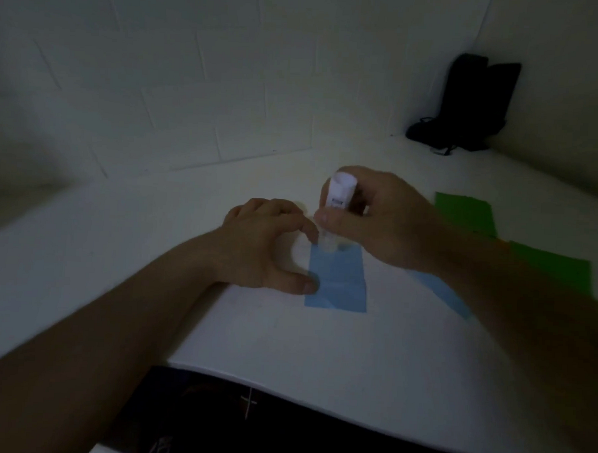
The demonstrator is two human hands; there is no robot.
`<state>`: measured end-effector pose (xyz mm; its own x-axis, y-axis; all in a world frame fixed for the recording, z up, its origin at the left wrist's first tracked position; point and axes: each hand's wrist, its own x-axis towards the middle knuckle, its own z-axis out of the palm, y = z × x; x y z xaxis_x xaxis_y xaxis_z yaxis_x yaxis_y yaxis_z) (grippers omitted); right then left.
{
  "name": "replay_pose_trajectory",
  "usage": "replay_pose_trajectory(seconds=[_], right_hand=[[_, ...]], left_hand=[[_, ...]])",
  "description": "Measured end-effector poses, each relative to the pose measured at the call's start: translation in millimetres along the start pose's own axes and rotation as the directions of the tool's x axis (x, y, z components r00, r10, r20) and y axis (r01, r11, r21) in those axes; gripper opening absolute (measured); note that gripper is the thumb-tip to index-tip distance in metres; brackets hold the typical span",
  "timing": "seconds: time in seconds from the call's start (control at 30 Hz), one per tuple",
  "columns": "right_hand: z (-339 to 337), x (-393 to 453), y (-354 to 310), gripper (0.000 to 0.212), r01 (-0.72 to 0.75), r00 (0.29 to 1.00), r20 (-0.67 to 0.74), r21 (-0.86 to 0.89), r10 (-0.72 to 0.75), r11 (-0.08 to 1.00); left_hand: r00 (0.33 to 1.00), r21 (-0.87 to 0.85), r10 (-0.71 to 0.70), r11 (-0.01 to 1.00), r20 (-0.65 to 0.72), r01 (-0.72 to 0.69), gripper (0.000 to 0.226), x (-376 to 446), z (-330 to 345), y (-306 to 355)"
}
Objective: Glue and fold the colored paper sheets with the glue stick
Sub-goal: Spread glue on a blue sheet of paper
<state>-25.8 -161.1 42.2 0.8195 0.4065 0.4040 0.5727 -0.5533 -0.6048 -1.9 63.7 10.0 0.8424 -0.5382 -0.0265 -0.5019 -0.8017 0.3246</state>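
Head view looks down on a dim white tabletop [285, 345] set against a tiled wall. My right hand [376, 223] grips the glue stick [338, 197], fingers [332, 222] and thumb clamped round its white barrel. The stick stands nearly upright, tilted a little away from me, and its lower end touches the far edge of a blue paper sheet [338, 279] lying flat in front of me.

My left hand [266, 242] steadies that sheet. Its thumb [303, 285] presses on the left edge of the paper, and the forefinger curves down to the far left corner, just beside the glue stick's tip. The other fingers of that hand are loosely curled and hold nothing.

A second blue sheet [449, 294] lies to the right, partly hidden under my right forearm. Two green sheets lie further right: one [466, 213] beyond my right hand, the other [556, 268] nearer me, by my right forearm.

A dark bag [467, 103] stands in the far right corner, leaning against the wall, well apart from the papers.
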Motion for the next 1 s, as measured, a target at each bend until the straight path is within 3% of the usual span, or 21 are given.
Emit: replay_pose_trajectory(seconds=[0.3, 0.5, 0.67, 0.83, 1.0], right_hand=[[24, -17, 7, 0.012, -0.027, 0.999, 0.042, 0.002, 0.027, 1.000], [10, -24, 11, 0.022, -0.045, 0.998, 0.045, -0.035, 0.047, 0.998], [-3, -26, 22, 0.034, -0.045, 0.997, 0.060, -0.085, 0.050, 0.995], [-13, -27, 30, 0.031, -0.084, 0.994, 0.060, -0.136, 0.093, 0.987], [-11, -21, 30, 0.032, -0.086, 0.993, -0.087, -0.132, 0.075, 0.988]], left_hand=[[1.000, 0.020, -0.006, 1.000, -0.008, 0.006, 0.095, 1, 2, -2], [1.000, -0.024, 0.012, 1.000, -0.013, -0.012, 0.073, -2, 1, -1], [1.000, -0.025, 0.015, 1.000, -0.014, -0.016, 0.078, -1, 1, -1], [1.000, -0.043, 0.008, 0.999, -0.012, -0.008, 0.080, -2, 0, 0], [1.000, -0.041, 0.002, 0.999, -0.003, -0.002, 0.078, -3, -1, 2]])
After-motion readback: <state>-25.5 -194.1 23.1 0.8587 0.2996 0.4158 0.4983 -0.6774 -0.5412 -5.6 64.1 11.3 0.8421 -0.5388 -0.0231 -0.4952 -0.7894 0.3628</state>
